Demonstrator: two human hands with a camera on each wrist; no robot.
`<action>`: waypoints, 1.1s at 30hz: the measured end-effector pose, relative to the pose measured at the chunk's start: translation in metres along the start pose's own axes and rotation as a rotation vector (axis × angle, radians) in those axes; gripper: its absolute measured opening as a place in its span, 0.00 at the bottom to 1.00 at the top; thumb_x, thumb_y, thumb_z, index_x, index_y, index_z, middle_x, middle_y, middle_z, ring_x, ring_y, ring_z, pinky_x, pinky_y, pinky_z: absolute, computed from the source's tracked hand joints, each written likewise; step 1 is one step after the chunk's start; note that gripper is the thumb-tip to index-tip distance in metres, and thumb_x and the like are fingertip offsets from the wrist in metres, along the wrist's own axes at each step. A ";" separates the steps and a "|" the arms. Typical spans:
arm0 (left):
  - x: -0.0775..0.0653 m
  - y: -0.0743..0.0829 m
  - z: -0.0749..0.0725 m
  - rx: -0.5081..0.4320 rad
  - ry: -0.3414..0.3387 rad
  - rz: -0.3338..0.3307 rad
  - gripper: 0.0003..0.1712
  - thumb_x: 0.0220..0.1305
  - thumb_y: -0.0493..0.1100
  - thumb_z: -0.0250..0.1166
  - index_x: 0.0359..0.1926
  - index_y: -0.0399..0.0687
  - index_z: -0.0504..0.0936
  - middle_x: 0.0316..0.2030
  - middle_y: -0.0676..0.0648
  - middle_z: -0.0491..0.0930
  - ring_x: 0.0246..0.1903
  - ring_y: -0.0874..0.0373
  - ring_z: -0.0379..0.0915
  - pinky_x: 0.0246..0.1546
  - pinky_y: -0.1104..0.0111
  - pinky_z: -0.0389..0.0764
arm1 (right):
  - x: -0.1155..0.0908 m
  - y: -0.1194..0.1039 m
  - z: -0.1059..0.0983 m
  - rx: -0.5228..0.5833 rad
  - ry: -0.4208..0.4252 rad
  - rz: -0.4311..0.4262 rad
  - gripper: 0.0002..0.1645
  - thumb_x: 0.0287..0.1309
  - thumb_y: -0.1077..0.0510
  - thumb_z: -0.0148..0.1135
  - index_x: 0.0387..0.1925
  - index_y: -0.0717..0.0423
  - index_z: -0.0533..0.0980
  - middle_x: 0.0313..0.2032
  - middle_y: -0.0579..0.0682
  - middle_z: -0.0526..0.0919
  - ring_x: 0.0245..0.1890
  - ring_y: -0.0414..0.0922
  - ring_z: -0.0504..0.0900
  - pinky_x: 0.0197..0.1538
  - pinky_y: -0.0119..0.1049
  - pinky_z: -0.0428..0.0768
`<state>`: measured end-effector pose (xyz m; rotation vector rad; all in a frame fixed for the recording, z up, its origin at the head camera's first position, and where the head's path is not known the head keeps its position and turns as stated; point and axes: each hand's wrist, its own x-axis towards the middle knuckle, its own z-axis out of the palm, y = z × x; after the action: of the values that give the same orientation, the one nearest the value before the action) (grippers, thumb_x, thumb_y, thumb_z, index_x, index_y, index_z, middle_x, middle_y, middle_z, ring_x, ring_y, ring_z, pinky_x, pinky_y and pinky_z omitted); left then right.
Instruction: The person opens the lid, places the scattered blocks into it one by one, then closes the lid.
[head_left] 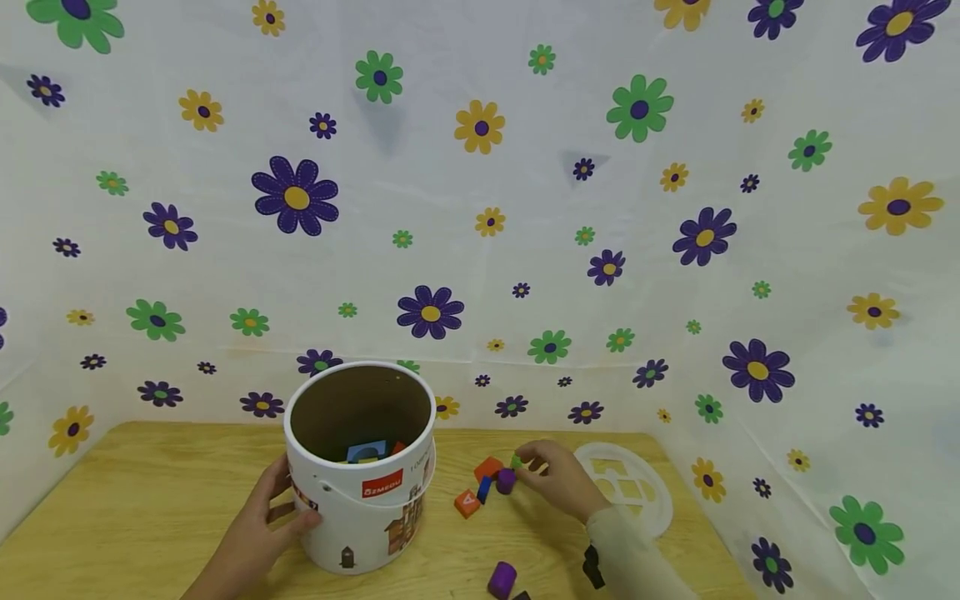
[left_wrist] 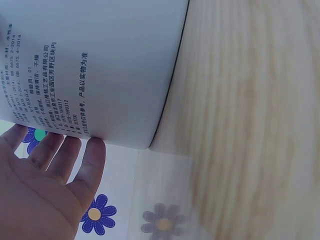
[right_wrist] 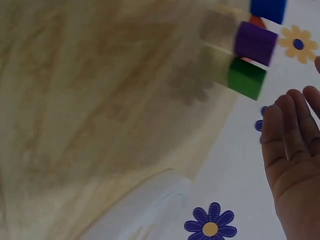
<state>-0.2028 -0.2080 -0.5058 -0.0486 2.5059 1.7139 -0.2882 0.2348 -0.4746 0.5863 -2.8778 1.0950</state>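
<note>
A white printed bucket [head_left: 352, 525] stands upright on the wooden table, with several coloured blocks inside, including a blue arched block [head_left: 367, 452]. My left hand [head_left: 266, 521] rests on the bucket's left side, thumb toward the front; its straight fingers touch the wall in the left wrist view. My right hand [head_left: 553, 477] reaches beside a small cluster of blocks, its fingers beside a green block [head_left: 516, 461]. Around that block lie a purple block [head_left: 506, 481], a blue block [head_left: 484, 489], an orange-red block [head_left: 488, 468] and another orange-red block [head_left: 467, 503] with a white mark.
A white round lid with shaped cutouts [head_left: 660, 504] lies right of my right hand. Nearer me are a purple cylinder [head_left: 502, 579] and a black block [head_left: 593, 568] beside my sleeve. A flower-patterned white sheet [head_left: 480, 275] rises behind the table.
</note>
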 end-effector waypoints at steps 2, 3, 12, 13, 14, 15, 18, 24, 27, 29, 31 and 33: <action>0.000 0.001 0.000 0.002 0.001 0.002 0.62 0.69 0.64 0.65 0.83 0.51 0.33 0.80 0.34 0.45 0.76 0.33 0.47 0.71 0.41 0.67 | -0.001 0.005 0.003 -0.012 -0.044 0.007 0.19 0.68 0.56 0.68 0.57 0.58 0.81 0.49 0.51 0.84 0.44 0.44 0.80 0.46 0.37 0.84; 0.000 0.001 -0.001 0.001 0.002 0.003 0.61 0.69 0.64 0.65 0.83 0.51 0.33 0.80 0.34 0.45 0.76 0.33 0.47 0.71 0.41 0.67 | -0.001 0.006 0.004 -0.011 -0.063 0.008 0.20 0.68 0.56 0.68 0.57 0.59 0.81 0.49 0.51 0.84 0.43 0.43 0.80 0.45 0.37 0.83; 0.002 -0.001 0.000 -0.002 0.005 0.008 0.61 0.69 0.63 0.66 0.83 0.50 0.34 0.80 0.33 0.46 0.76 0.33 0.48 0.70 0.42 0.67 | 0.004 0.010 0.013 -0.057 -0.156 0.054 0.25 0.66 0.57 0.70 0.62 0.60 0.78 0.38 0.44 0.82 0.37 0.40 0.79 0.42 0.37 0.81; 0.002 -0.001 0.000 -0.001 0.005 0.008 0.61 0.69 0.63 0.66 0.83 0.50 0.34 0.80 0.33 0.46 0.76 0.33 0.48 0.70 0.42 0.67 | 0.004 0.011 0.014 -0.060 -0.160 0.059 0.25 0.66 0.56 0.70 0.62 0.59 0.78 0.37 0.43 0.82 0.37 0.40 0.79 0.42 0.37 0.81; 0.002 -0.001 0.000 0.000 0.006 0.008 0.61 0.69 0.63 0.66 0.83 0.51 0.34 0.80 0.33 0.46 0.76 0.33 0.48 0.70 0.42 0.67 | 0.005 0.012 0.016 -0.060 -0.163 0.061 0.24 0.66 0.56 0.70 0.62 0.59 0.79 0.37 0.43 0.82 0.37 0.40 0.79 0.42 0.37 0.82; 0.001 -0.001 0.000 0.000 0.007 0.009 0.61 0.69 0.63 0.66 0.83 0.51 0.34 0.80 0.33 0.46 0.76 0.32 0.48 0.70 0.42 0.67 | 0.005 0.012 0.017 -0.063 -0.164 0.059 0.24 0.66 0.56 0.70 0.61 0.58 0.79 0.37 0.43 0.82 0.37 0.40 0.79 0.42 0.37 0.81; 0.000 -0.001 0.000 -0.002 0.012 0.010 0.61 0.68 0.63 0.67 0.83 0.51 0.35 0.80 0.34 0.46 0.76 0.33 0.48 0.71 0.42 0.67 | 0.006 0.013 0.019 -0.064 -0.163 0.054 0.20 0.67 0.56 0.69 0.59 0.56 0.81 0.38 0.42 0.82 0.38 0.40 0.79 0.42 0.37 0.81; -0.001 0.000 0.000 -0.002 0.015 0.018 0.60 0.69 0.62 0.67 0.83 0.51 0.36 0.80 0.34 0.48 0.76 0.33 0.49 0.71 0.42 0.67 | 0.005 0.015 0.020 -0.085 -0.154 0.050 0.16 0.66 0.56 0.69 0.54 0.53 0.83 0.36 0.40 0.82 0.36 0.39 0.79 0.41 0.36 0.81; 0.000 0.000 0.000 -0.001 0.015 0.028 0.60 0.69 0.61 0.67 0.83 0.50 0.36 0.79 0.33 0.48 0.76 0.32 0.49 0.70 0.41 0.67 | 0.003 0.014 0.018 -0.090 -0.151 0.034 0.14 0.65 0.56 0.70 0.51 0.54 0.83 0.36 0.40 0.83 0.37 0.39 0.79 0.41 0.36 0.81; 0.001 0.000 0.000 0.003 0.015 0.035 0.59 0.70 0.60 0.67 0.83 0.49 0.36 0.79 0.33 0.48 0.75 0.32 0.49 0.70 0.41 0.68 | 0.001 0.013 0.017 -0.087 -0.149 0.029 0.13 0.65 0.56 0.71 0.49 0.54 0.84 0.37 0.41 0.84 0.37 0.39 0.79 0.41 0.36 0.82; 0.001 -0.001 0.000 0.007 0.016 0.038 0.59 0.70 0.60 0.66 0.83 0.49 0.36 0.79 0.33 0.48 0.75 0.31 0.50 0.70 0.40 0.68 | -0.001 0.013 0.017 -0.077 -0.142 0.027 0.12 0.64 0.56 0.71 0.48 0.54 0.84 0.39 0.41 0.84 0.38 0.39 0.80 0.42 0.36 0.82; 0.001 -0.002 0.000 0.009 0.016 0.030 0.59 0.70 0.61 0.66 0.83 0.49 0.36 0.80 0.33 0.47 0.76 0.32 0.49 0.70 0.41 0.69 | -0.004 0.014 0.016 -0.059 -0.132 0.033 0.10 0.65 0.56 0.71 0.47 0.52 0.84 0.41 0.41 0.85 0.39 0.39 0.80 0.43 0.36 0.82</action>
<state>-0.2037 -0.2087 -0.5076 -0.0236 2.5386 1.7199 -0.2874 0.2351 -0.4963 0.6342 -3.0309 1.0075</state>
